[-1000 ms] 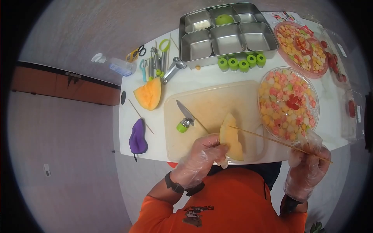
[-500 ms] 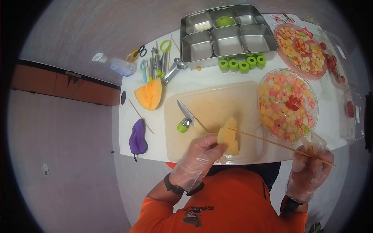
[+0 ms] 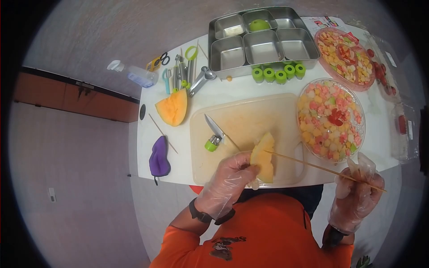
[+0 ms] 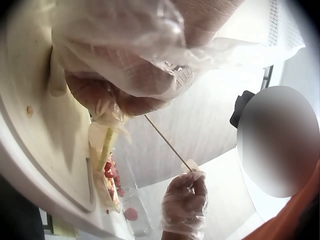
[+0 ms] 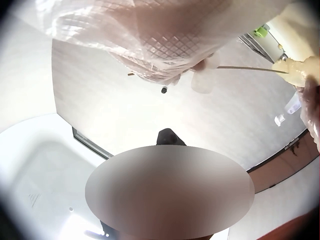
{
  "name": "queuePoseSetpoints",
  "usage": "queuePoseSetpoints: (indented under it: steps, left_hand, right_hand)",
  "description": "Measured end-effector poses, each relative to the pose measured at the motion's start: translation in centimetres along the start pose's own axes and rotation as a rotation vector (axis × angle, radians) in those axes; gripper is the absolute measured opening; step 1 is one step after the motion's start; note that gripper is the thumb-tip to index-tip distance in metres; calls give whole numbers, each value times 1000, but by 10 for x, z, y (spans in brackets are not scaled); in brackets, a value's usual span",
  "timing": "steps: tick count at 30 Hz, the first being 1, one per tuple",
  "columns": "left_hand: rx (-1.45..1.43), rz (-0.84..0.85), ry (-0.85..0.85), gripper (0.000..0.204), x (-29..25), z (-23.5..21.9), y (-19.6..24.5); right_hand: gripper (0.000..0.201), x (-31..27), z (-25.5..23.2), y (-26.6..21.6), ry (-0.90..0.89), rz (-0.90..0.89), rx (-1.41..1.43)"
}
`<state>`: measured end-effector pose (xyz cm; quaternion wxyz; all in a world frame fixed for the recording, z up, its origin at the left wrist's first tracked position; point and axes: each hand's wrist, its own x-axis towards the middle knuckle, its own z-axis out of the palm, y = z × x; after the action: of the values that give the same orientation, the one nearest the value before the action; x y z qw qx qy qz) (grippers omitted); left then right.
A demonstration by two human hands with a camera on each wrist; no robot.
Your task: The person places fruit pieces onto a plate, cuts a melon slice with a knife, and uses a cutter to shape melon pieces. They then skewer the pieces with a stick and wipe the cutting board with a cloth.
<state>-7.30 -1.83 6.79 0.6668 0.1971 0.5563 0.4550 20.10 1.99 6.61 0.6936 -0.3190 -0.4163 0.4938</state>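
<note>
Over the near edge of the cutting board [image 3: 250, 114], my gloved left hand [image 3: 223, 181] grips a curved slice of melon [image 3: 267, 169] between thumb and fingers. Out to the right, beyond the table's front edge, my gloved right hand [image 3: 357, 198] pinches a long wooden skewer [image 3: 308, 165]. The skewer's far tip meets the slice's face in the head view. From the right wrist, the skewer [image 5: 245, 68] is seen running to the pale melon slice [image 5: 300, 69]. The glove largely hides the slice in the left wrist view.
A paring knife [image 3: 215, 127] and a green-handled cutter [image 3: 212, 143] lie on the board. Right of it stands a round tray of cut fruit [image 3: 364, 111]. A melon wedge [image 3: 174, 107], purple pouch [image 3: 159, 156], several green cutters [image 3: 280, 77] and a steel compartment tray [image 3: 225, 71] surround it.
The melon slice has shifted slightly left and turned a little in my left hand. My right hand has moved slightly to the right, still pinching the skewer.
</note>
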Motion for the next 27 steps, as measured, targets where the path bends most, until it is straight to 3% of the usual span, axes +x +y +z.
queuePoseSetpoints:
  steps: [9, 14, 17, 19, 23, 24, 25, 27]
  left_hand:
    - [7, -22, -10, 28, -3, 4, 3]
    - [12, 47, 9, 28, 2, -3, -9]
    - [26, 6, -12, 28, -3, 4, 0]
    - [45, 32, -1, 28, -1, 2, -7]
    - [120, 100, 12, 29, 2, 0, -12]
    - [120, 100, 11, 29, 2, -2, -13]
    - [242, 136, -2, 30, 1, -4, -15]
    - [362, 172, -14, 30, 1, -6, -16]
  right_hand:
    - [25, -2, -1, -1, 42, -16, -32]
    - [24, 0, 8, -6, 2, -30, -92]
    - [27, 0, 9, -13, -89, 104, 56]
    - [26, -2, 7, -7, -86, 31, 5]
    - [26, -6, 9, -1, -21, 52, -36]
    - [29, -6, 7, 7, -42, -33, -135]
    - [33, -6, 5, 12, -65, -118, -233]
    - [32, -7, 4, 16, -61, -100, -222]
